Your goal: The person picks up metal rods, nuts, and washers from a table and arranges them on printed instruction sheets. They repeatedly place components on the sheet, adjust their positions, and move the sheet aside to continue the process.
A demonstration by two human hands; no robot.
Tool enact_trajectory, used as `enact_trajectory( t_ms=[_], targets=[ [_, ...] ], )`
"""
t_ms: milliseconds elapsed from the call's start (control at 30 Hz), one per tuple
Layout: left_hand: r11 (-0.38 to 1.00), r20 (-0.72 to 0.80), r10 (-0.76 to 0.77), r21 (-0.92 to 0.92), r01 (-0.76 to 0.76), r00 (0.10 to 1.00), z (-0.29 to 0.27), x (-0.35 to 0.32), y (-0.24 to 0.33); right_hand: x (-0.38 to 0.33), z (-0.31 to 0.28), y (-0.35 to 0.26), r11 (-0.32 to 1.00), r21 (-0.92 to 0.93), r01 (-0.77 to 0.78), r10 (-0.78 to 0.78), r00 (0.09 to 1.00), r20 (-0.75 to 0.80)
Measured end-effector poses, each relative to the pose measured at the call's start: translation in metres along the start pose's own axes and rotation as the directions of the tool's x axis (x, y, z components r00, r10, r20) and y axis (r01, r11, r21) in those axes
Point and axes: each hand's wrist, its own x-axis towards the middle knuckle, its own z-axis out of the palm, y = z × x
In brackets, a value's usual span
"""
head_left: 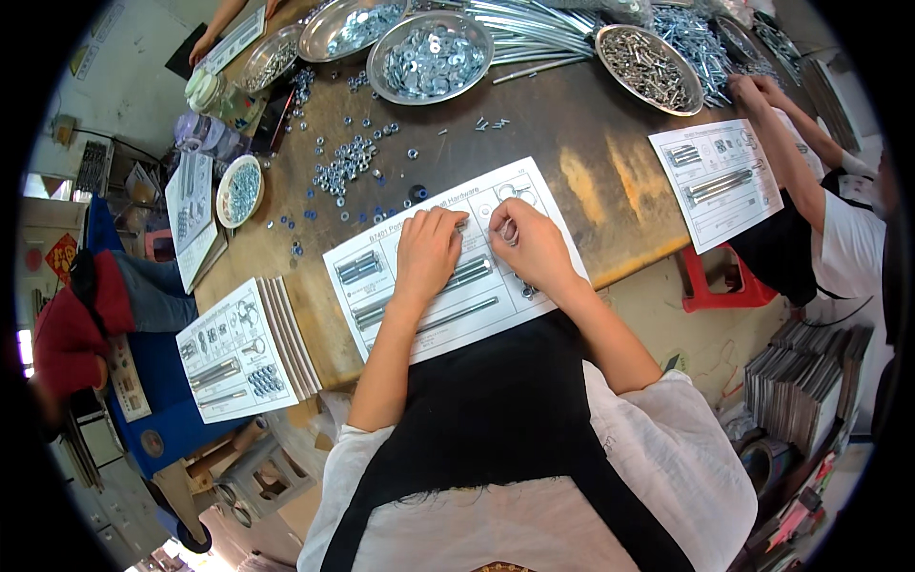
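Note:
A white printed hardware card (457, 334) lies at the table's near edge, with long bolts, a group of shorter bolts and small metal parts showing on it; I cannot tell which are real and which are printed. My left hand (429, 253) rests on the card's middle, fingers bent and close together, a small metallic bit at their tips. Over the card's upper right, my right hand (532, 246) pinches thumb against fingers, near a ring-like shape. What either hand holds is too small to name. Past the card, nuts (345, 167) lie scattered.
Metal bowls hold washers (434, 59) and small screws (646, 69); long rods (534, 33) lie between them. A white dish (240, 191) and stacked cards (250, 348) stand left. At right, another person's hands (753, 91) work beside a similar card (715, 181). A red stool (724, 281) stands below.

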Motion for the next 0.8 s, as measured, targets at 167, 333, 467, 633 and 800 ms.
enact_trajectory(
  t_ms=[167, 333, 467, 633, 800],
  targets=[
    [0.998, -0.048, -0.056, 0.010, 0.056, 0.997, -0.005, 0.003, -0.001, 0.001, 0.007, 0.002, 1.000, 0.005, 0.007, -0.007, 1.000, 0.021],
    [0.993, -0.076, -0.095, 0.056, 0.100, 0.993, 0.005, 0.005, -0.010, 0.006, 0.019, 0.007, 0.997, -0.042, 0.065, -0.064, 0.998, 0.015],
    [0.991, -0.085, -0.127, 0.034, 0.130, 0.988, 0.000, 0.006, -0.005, 0.012, 0.030, 0.008, 0.984, -0.076, 0.160, -0.163, 0.986, -0.034],
    [0.973, -0.184, -0.231, -0.052, 0.225, 0.955, -0.019, 0.000, -0.011, 0.023, 0.046, 0.011, 0.957, -0.196, 0.215, -0.227, 0.973, -0.037],
    [0.914, -0.175, -0.398, -0.156, 0.373, 0.901, -0.039, -0.027, -0.022, 0.024, 0.049, 0.010, 0.954, -0.225, 0.199, -0.216, 0.975, -0.054]
  ],
)
